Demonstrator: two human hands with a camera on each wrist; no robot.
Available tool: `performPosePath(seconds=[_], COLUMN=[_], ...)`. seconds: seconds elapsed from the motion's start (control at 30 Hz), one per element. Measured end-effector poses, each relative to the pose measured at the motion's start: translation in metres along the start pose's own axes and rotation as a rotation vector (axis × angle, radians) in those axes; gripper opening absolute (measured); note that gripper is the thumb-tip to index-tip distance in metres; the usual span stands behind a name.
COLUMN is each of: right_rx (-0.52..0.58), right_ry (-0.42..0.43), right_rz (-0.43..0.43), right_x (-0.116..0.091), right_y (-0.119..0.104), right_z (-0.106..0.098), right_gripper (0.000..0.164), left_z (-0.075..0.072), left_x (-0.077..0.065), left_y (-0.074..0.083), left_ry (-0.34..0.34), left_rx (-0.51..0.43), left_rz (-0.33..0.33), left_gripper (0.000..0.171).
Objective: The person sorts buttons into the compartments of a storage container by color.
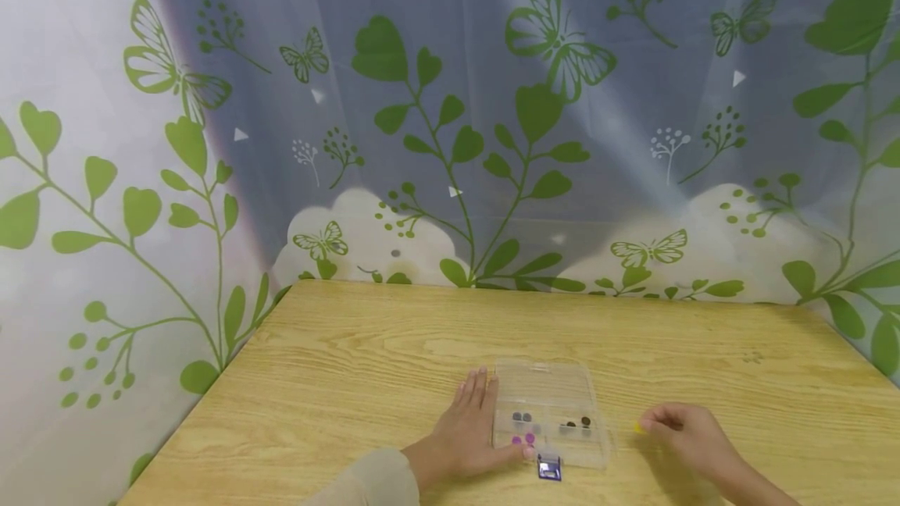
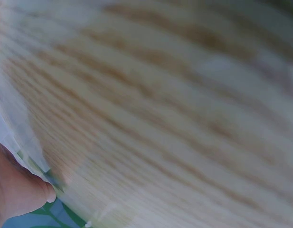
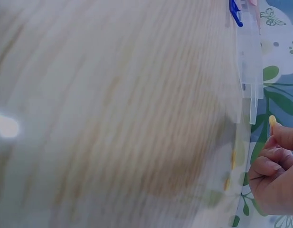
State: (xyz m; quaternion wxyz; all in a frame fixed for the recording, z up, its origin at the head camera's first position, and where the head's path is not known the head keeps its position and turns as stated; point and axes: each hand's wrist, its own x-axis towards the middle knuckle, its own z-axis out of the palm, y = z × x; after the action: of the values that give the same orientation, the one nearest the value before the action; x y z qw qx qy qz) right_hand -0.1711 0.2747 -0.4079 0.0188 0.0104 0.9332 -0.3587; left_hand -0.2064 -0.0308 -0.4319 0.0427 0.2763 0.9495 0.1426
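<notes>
A clear plastic compartment box (image 1: 548,389) lies on the table with its lid laid back. Small grey discs (image 1: 522,417), dark discs (image 1: 586,421) and magenta discs (image 1: 523,440) sit in separate compartments. My left hand (image 1: 467,432) rests flat along the box's left side, fingers straight, thumb reaching across its front left corner. A small blue piece (image 1: 549,468) with a pale middle stands at the box's front edge. To the right of the box, my right hand (image 1: 685,436) pinches a small yellow disc (image 3: 272,120) between thumb and finger, above the table.
The wood-grain table (image 1: 394,326) extends behind and to both sides of the box. A curtain (image 1: 450,139) printed with green leaves and butterflies hangs along the table's back and left edges.
</notes>
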Motion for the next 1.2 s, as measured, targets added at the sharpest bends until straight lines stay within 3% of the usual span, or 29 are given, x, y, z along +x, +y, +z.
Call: performPosePath(seconds=[0.47,1.2], right_rx=[0.050,0.120], right_ry=[0.009,-0.049], right_rz=[-0.022,-0.064], right_x=[0.001,0.002], right_y=[-0.011,-0.028], right_z=[0.007,0.024], right_gripper=[0.019,0.019], left_z=[0.000,0.000], left_x=[-0.001,0.000], left_y=[0.001,0.001], left_ry=[0.000,-0.004], left_rx=[0.000,-0.007], left_rz=[-0.007,-0.009], left_gripper=[0.104,0.104])
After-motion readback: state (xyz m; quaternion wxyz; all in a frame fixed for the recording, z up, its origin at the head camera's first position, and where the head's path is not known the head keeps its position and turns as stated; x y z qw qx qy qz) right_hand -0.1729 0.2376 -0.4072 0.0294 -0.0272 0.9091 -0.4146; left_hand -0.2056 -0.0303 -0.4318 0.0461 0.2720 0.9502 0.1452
